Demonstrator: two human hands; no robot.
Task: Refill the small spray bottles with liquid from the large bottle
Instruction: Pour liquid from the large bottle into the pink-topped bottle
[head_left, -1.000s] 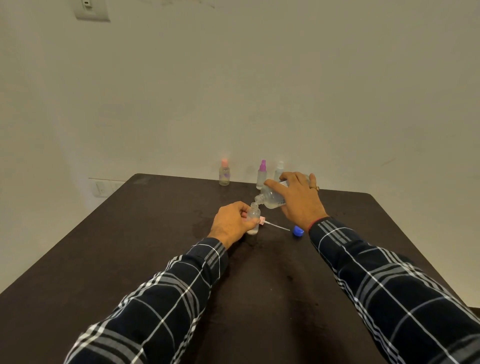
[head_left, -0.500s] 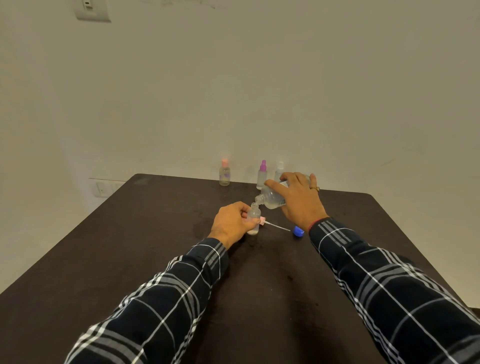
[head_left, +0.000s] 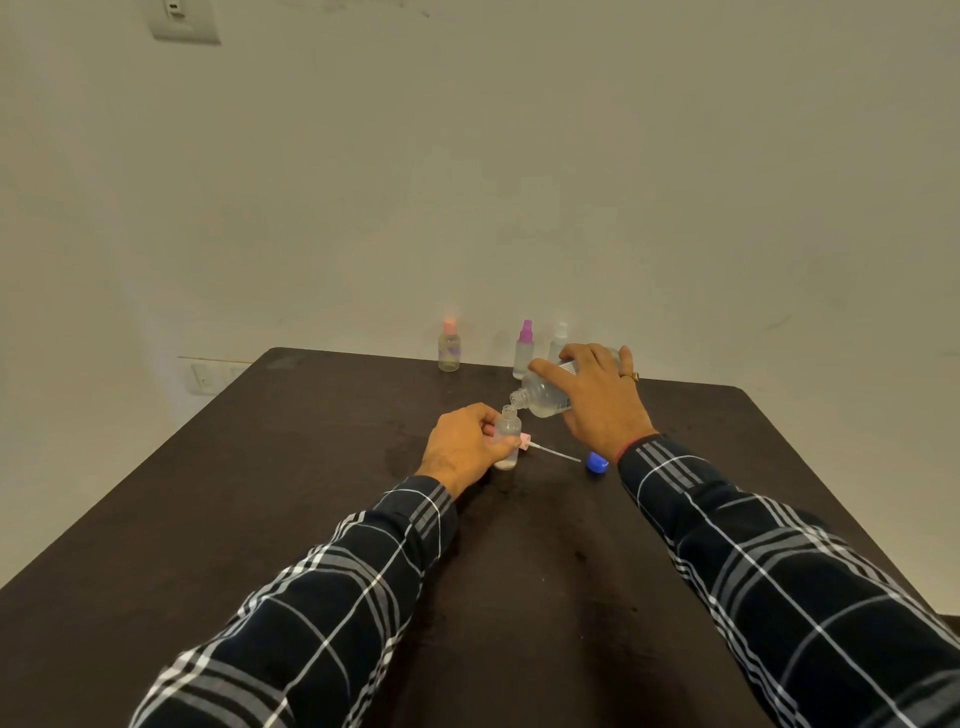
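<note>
My left hand (head_left: 464, 446) wraps the small open spray bottle (head_left: 507, 436), fingers closed around its body, holding it upright on the table. My right hand (head_left: 597, 397) grips the large clear bottle (head_left: 545, 397), tipped so its neck hangs just above the small mouth between my two sets of fingers.

The small neck is narrow, so I judge the main risk is overshoot: too steep a tilt and liquid would run down over my left fingers onto the dark table (head_left: 260, 493). If my left grip loosens, the light bottle could tip. I cannot tell how full it is.

Just beside my left fingertips lies the pink pump head with its dip tube (head_left: 550, 452); the blue cap (head_left: 597, 462) sits under my right wrist. Beyond my right fingers stand a purple-capped bottle (head_left: 523, 349) and a clear-capped one (head_left: 559, 340), with an orange-capped bottle (head_left: 449, 347) farther left, all against a plain beige wall (head_left: 519, 182).
</note>
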